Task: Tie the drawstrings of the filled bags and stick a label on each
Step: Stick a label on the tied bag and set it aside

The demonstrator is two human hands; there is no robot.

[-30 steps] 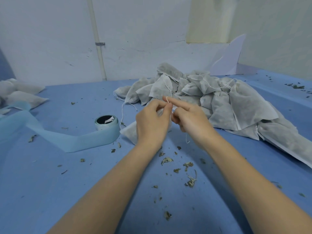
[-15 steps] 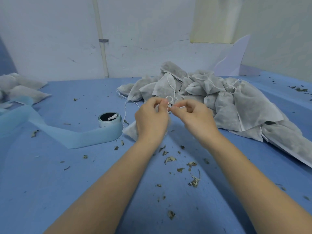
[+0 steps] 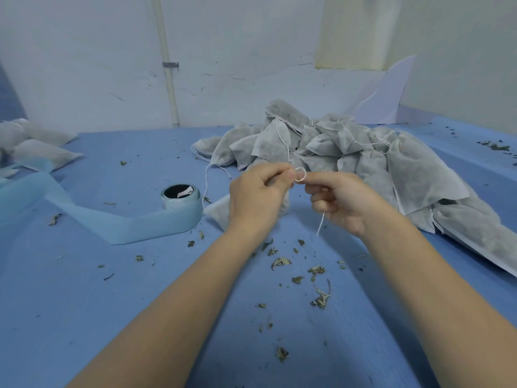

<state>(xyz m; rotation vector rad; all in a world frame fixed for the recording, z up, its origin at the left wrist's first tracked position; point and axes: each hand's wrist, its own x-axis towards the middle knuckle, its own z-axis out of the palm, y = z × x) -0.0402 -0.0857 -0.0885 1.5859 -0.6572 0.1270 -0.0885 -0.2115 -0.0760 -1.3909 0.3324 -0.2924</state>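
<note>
Blue sheeting covers the work table (image 3: 84, 317) throughout the head view, the only view supplied.

Head view, hands: the left hand (image 3: 256, 196) and the right hand (image 3: 340, 201) are raised above the table near its middle, knuckles toward the camera. The fingers of both hands are curled. The left thumb and forefinger pinch the white drawstring (image 3: 300, 175), which forms a small loop between the two hands. The right fingertips pinch the same string just beside the loop, and a loose end hangs down below the right palm. The bag (image 3: 219, 212) being tied lies on the table directly under and behind the left hand; only its pale lower corner shows.

Head view, stock: a pile of filled grey bags (image 3: 349, 152) lies behind and to the right of the hands, several with loose white strings. A few more filled bags (image 3: 36, 144) lie at the far left edge, well apart from the pile.

Head view, labels: a label roll (image 3: 180, 196) stands on the table left of the left hand. Its light blue backing strip (image 3: 92, 219) trails away toward the left edge.

Head view, surroundings: dried leaf fragments (image 3: 319, 298) are scattered on the sheeting between the forearms. A white pipe (image 3: 167, 65) runs up the rear wall.
</note>
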